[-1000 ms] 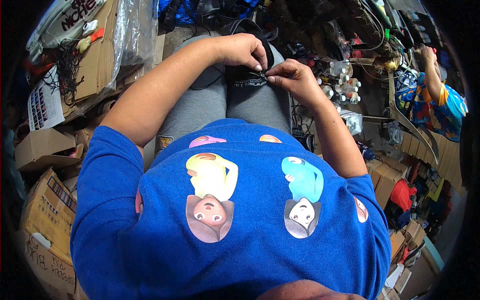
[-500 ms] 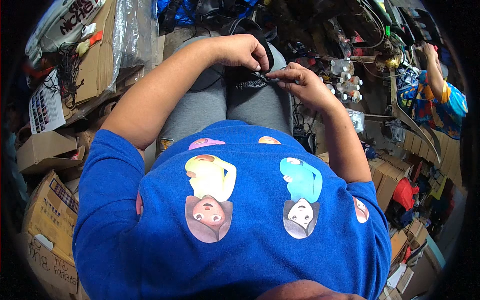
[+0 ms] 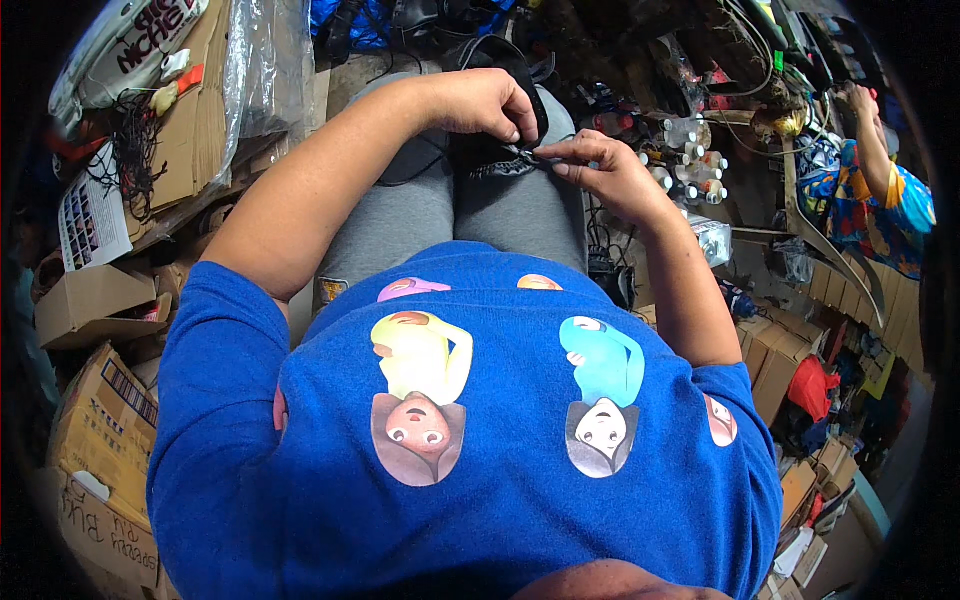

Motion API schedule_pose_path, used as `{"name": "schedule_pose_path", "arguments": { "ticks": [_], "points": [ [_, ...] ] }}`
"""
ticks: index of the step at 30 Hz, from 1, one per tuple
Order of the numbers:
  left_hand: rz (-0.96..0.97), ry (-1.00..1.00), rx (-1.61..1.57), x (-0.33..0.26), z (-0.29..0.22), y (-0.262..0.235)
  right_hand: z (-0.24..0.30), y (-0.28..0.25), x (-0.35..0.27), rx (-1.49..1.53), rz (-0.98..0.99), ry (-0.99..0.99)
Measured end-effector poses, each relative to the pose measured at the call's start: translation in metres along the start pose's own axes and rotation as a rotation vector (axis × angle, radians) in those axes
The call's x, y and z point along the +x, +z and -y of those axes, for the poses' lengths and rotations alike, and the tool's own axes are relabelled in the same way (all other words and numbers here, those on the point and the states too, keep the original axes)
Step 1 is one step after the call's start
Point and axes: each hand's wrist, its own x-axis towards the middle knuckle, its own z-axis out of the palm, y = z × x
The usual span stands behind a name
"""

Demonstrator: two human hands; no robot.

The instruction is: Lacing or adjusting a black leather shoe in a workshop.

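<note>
On my grey-clad lap lies a black shoe-like piece (image 3: 490, 155) with a pale stitched-looking edge; my hands hide much of it, so its exact kind is unclear. My left hand (image 3: 485, 105) curls over its far side, fingertips pinched down on the black material. From the right, my right hand (image 3: 605, 170) reaches in with thumb and forefinger pressed together at the pale edge. Both sets of fingertips nearly meet there. Whatever fine thing the right fingertips may hold is too small to make out. A thin dark cord trails off the piece to the left.
Cardboard sheets (image 3: 185, 150) under clear plastic and an open box (image 3: 95, 305) stand on my left. To the right are several small capped bottles (image 3: 700, 165) and more cartons (image 3: 775, 345). Another person's arm (image 3: 868, 140) shows at the far right. Dark footwear (image 3: 430, 15) lies beyond my knees.
Both hands keep their place on the black piece. My right fingers have shifted only slightly at its edge.
</note>
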Motion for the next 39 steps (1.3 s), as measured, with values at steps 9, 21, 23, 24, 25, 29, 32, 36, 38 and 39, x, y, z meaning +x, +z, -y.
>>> {"name": "schedule_pose_path", "arguments": {
  "ticks": [9,21,23,24,25,29,32,36,38,39],
  "points": [
    [-0.010,0.030,-0.011,0.001,0.006,0.001,0.024,-0.007,0.003,-0.201,0.005,0.003],
    [-0.017,0.060,0.061,-0.005,0.006,0.000,-0.009,-0.006,0.011,0.055,0.064,0.007],
    [0.009,0.084,0.073,-0.006,0.007,-0.001,-0.012,-0.008,0.011,0.120,0.092,0.023],
    [0.005,0.098,0.082,-0.006,0.007,-0.001,-0.013,-0.009,0.012,0.119,0.093,0.022],
    [0.002,0.112,0.092,-0.006,0.007,0.000,-0.013,-0.010,0.012,0.092,0.106,-0.006],
    [-0.019,0.122,0.157,-0.003,0.008,0.002,-0.012,-0.010,0.014,0.072,0.112,-0.031],
    [-0.039,0.093,0.138,0.000,0.010,0.004,-0.007,-0.001,0.014,0.073,0.041,-0.006],
    [-0.079,0.086,0.156,-0.004,0.009,0.006,0.002,0.020,0.011,0.136,-0.145,0.011],
    [-0.100,0.083,0.178,-0.010,0.009,0.011,0.012,0.019,0.008,-0.036,-0.170,-0.035],
    [-0.346,0.197,0.300,-0.015,0.009,0.020,0.015,0.018,0.006,-0.205,-0.196,-0.074]
  ]
}}
